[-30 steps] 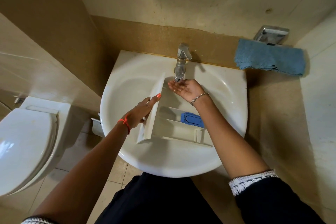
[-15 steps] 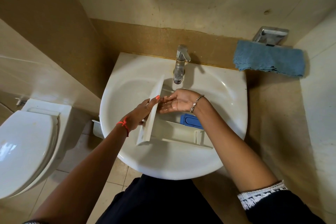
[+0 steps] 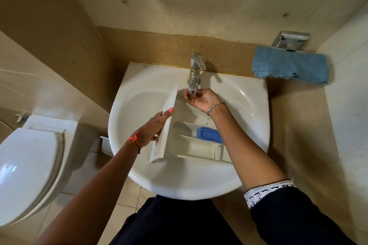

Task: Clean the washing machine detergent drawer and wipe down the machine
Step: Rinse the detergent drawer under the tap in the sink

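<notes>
A white detergent drawer (image 3: 191, 145) with a blue insert (image 3: 209, 135) lies across the bowl of the white sink (image 3: 139, 105). My left hand (image 3: 153, 129) grips the drawer's front panel (image 3: 168, 117) from the left side, thumb on its top edge. My right hand (image 3: 201, 98) is cupped palm up directly under the spout of the chrome tap (image 3: 195, 73), holding nothing. Its fingers are slightly curled around the spout's tip.
A folded blue cloth (image 3: 290, 64) rests on the ledge right of the sink, below a chrome wall fitting (image 3: 291, 41). A white toilet (image 3: 29, 165) with its lid down stands to the left. Beige tiled walls close in on both sides.
My right hand dropped from the tap to the drawer's front panel beside my left hand, then rose back under the spout. My left hand kept its hold on the drawer.
</notes>
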